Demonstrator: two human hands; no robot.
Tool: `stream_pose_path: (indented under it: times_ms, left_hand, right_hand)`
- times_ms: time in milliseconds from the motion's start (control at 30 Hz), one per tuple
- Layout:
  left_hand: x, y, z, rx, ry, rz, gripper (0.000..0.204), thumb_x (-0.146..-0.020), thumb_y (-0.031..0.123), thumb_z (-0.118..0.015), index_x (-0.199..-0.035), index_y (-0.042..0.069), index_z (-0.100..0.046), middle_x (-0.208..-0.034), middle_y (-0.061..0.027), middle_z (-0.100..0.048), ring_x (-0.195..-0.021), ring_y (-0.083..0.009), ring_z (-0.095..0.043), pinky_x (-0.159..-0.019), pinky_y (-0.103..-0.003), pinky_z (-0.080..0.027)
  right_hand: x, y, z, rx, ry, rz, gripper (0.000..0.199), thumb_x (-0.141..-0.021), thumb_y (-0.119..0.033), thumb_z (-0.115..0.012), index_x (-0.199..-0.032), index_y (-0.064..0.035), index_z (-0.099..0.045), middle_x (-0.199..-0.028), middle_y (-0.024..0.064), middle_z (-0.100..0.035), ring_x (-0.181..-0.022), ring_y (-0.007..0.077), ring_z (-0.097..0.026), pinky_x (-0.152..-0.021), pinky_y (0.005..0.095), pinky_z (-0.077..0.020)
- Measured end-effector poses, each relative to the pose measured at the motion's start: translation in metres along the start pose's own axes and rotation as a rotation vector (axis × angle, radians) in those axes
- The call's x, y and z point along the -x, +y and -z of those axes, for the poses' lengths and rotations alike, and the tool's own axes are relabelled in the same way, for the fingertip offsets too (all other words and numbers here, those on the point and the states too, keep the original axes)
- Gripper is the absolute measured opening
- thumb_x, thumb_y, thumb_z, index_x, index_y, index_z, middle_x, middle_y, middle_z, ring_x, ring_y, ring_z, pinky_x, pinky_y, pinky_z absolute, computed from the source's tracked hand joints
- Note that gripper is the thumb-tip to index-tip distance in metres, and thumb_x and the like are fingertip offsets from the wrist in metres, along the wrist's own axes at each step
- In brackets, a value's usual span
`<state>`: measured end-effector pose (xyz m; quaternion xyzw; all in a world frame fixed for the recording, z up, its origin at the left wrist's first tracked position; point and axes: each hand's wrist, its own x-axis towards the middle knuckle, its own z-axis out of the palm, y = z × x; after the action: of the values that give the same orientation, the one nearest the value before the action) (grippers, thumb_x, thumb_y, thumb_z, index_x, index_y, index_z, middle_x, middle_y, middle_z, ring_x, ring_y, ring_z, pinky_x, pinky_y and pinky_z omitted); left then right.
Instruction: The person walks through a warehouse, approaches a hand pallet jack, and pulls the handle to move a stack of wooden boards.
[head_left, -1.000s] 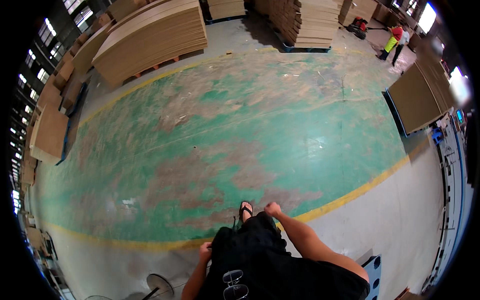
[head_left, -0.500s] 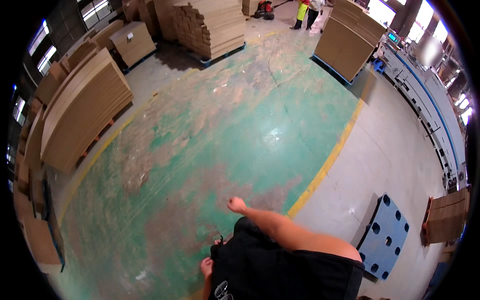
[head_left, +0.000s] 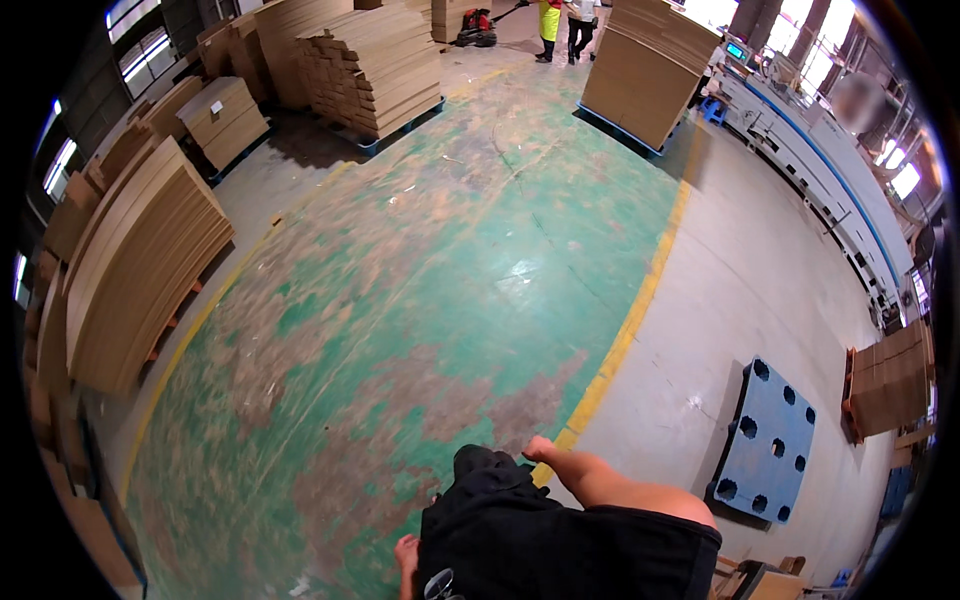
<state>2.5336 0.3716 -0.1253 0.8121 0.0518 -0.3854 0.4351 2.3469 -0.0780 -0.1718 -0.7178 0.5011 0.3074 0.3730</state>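
Note:
My right hand [head_left: 538, 449] is held out low beside my body, above the yellow floor line [head_left: 622, 345]. Its fingers look curled in, and no object shows in it. My left hand [head_left: 406, 551] hangs at my left side against the black clothing [head_left: 560, 545], partly cut off by it. What shows of its fingers is curled, with nothing visible in them. Neither hand touches any of the goods around. A pair of glasses [head_left: 438, 584] hangs on the front of my clothing.
Cardboard stacks [head_left: 150, 270] line the left, with a tall stack [head_left: 375, 75] on a pallet behind. Another loaded pallet [head_left: 645, 75] stands far right of centre. A blue plastic pallet [head_left: 765, 440] lies at right, near a long machine [head_left: 815, 165]. Two people [head_left: 565, 25] stand far back beside a red pallet jack [head_left: 477, 30].
My right hand has swung back toward my body and right. The view has shifted: stacks sit further left and the blue pallet slightly higher. A wooden object now shows at the lower right.

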Motion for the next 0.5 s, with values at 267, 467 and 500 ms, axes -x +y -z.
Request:
stream_pose_path:
  times_ms: [267, 467, 500]
  left_hand:
    - [0.000, -0.006, -0.009, 0.136, -0.035, -0.071, 0.033, -0.086, 0.006, -0.066, -0.118, 0.001, -0.060, -0.094, -0.0102, -0.071, -0.082, -0.0168, -0.067, -0.075, -0.030, -0.054]
    - [0.023, -0.051, -0.020, 0.124, 0.233, -0.044, 0.026, -0.080, 0.013, -0.073, -0.104, 0.002, -0.068, -0.090, -0.0119, -0.073, -0.084, -0.0198, -0.070, -0.078, -0.031, -0.054]
    - [0.037, -0.064, -0.026, 0.227, 0.245, -0.127, 0.026, -0.081, 0.013, -0.073, -0.104, 0.002, -0.068, -0.090, -0.0120, -0.073, -0.084, -0.0198, -0.070, -0.077, -0.031, -0.054]
  right_hand:
    - [-0.033, -0.091, -0.024, -0.039, 0.054, 0.167, 0.042, -0.075, -0.035, -0.061, -0.101, -0.0033, -0.071, -0.105, 0.0219, -0.068, -0.103, 0.0396, -0.064, -0.089, 0.0425, -0.0513]
    - [-0.037, -0.166, -0.053, 0.096, -0.044, 0.451, 0.035, -0.075, -0.029, -0.058, -0.096, -0.0053, -0.072, -0.102, 0.0208, -0.069, -0.096, 0.0392, -0.066, -0.087, 0.0431, -0.0529]
    - [-0.026, -0.170, -0.060, 0.187, -0.066, 0.467, 0.036, -0.075, -0.028, -0.056, -0.096, -0.0037, -0.072, -0.102, 0.0215, -0.069, -0.095, 0.0390, -0.067, -0.087, 0.0433, -0.0533]
